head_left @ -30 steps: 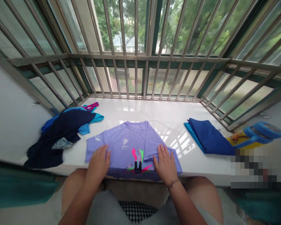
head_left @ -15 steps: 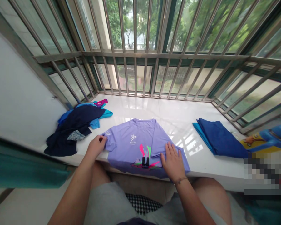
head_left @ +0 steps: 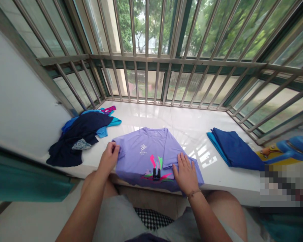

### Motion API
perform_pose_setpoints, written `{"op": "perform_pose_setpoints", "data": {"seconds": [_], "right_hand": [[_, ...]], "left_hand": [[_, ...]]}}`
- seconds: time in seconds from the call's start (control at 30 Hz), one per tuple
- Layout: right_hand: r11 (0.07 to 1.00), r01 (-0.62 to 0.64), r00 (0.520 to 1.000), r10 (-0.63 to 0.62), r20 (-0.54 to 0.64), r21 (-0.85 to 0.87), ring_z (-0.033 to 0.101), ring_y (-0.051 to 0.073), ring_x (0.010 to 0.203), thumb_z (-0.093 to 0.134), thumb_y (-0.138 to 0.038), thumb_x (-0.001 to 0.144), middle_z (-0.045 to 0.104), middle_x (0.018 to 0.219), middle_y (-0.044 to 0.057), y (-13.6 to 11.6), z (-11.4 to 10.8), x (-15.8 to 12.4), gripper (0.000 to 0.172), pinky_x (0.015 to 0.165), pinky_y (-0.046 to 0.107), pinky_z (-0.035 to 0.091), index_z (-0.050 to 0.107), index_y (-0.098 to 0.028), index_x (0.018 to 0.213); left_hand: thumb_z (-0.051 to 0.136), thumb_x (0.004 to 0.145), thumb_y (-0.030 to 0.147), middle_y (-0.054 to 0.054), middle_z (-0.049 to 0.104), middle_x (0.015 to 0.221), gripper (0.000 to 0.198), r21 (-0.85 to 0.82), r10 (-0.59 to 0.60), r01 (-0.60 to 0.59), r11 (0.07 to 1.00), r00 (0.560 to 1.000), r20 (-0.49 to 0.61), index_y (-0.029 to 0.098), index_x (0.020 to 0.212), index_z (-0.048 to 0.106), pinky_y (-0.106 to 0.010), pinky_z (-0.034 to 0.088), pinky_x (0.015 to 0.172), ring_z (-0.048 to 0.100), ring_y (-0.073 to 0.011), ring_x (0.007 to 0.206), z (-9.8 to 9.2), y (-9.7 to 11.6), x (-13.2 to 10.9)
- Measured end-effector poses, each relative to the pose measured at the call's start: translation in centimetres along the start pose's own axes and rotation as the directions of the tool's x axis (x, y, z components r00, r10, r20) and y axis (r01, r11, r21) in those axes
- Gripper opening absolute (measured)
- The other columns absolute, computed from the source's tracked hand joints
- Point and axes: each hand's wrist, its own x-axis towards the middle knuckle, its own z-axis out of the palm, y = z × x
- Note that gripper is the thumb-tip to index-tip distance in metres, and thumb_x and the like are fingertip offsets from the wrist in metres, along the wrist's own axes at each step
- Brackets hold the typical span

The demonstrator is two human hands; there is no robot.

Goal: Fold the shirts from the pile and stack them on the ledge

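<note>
Pinching the left edge of the smooth lavender T-shirt [head_left: 146,151], the left hand [head_left: 110,158] is closed on the fabric. The right hand [head_left: 187,173] lies flat, open, on its lower corner atop the glossy white bench [head_left: 192,122].

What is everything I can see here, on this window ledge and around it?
lilac short-sleeved T-shirt with pink and green print: one, lilac, flat mid-ledge, hem over the front edge
heap of loose clothes: one, navy, blue and turquoise, ledge left
stack of folded clothes: one, blue over turquoise, ledge right
yellow and blue object: one, far right, partly blurred
glossy white window ledge: one, white, under the clothes
metal window bars: many, grey, behind the ledge
checked cloth: one, black and white, between the knees
left hand: one, pinching the T-shirt's left edge
right hand: one, flat on the T-shirt's lower right
</note>
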Motion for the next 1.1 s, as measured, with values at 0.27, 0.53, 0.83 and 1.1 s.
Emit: {"op": "perform_pose_setpoints", "data": {"seconds": [0.27, 0.53, 0.83, 1.1], "right_hand": [[1.0, 0.002, 1.0, -0.002, 0.009, -0.026, 0.027, 0.032, 0.166, 0.033, -0.047, 0.109, 0.033, 0.178, 0.014, 0.0, -0.2, 0.0, 0.071, 0.134, 0.059, 0.016, 0.043, -0.009, 0.169], [0.998, 0.015, 1.0, -0.015, 0.006, -0.055, 0.027, 0.033, 0.166, 0.031, -0.047, 0.11, 0.035, 0.178, 0.015, 0.4, 0.1, 0.1, 0.071, 0.134, 0.059, 0.018, 0.045, -0.011, 0.169], [0.998, 0.057, 0.996, -0.059, -0.072, -0.02, 0.029, 0.036, 0.165, 0.028, -0.042, 0.113, 0.046, 0.172, 0.016, 0.9, 0.0, 0.0, 0.064, 0.132, 0.063, 0.021, 0.054, -0.01, 0.161], [0.955, 0.236, 0.96, -0.202, -0.192, 0.178, 0.061, 0.031, 0.131, 0.038, -0.041, 0.113, 0.071, 0.14, 0.017, -4.4, -3.3, 0.4, 0.048, 0.113, 0.044, 0.046, 0.074, -0.017, 0.135]], "left_hand": [[0.063, 0.098, 0.053, -0.011, 0.072, 0.144, 0.045, 0.002, 0.249, -0.26, 0.965, 0.924, 0.29, 0.026, 0.134, 0.064, -0.046, 0.053, 0.116, 0.068, -0.0296, 0.133, 0.0, 0.5, -3.5], [0.062, 0.095, 0.042, -0.012, 0.075, 0.136, 0.045, 0.091, 0.28, -0.303, 0.949, 0.937, 0.208, 0.023, 0.135, 0.07, -0.047, 0.053, 0.117, 0.07, -0.0302, 0.129, -0.8, -6.1, -2.9], [0.053, 0.098, 0.021, -0.009, 0.078, 0.11, 0.037, 0.115, 0.34, -0.401, 0.909, 0.872, 0.352, 0.027, 0.12, 0.082, -0.039, 0.057, 0.099, 0.072, -0.0254, 0.106, -0.6, -5.1, -0.4], [0.054, 0.091, 0.016, -0.008, 0.075, 0.111, 0.032, 0.121, 0.362, -0.41, 0.904, 0.885, 0.292, 0.023, 0.108, 0.08, -0.039, 0.056, 0.101, 0.07, -0.0263, 0.109, 0.5, -3.0, 1.1]]}}
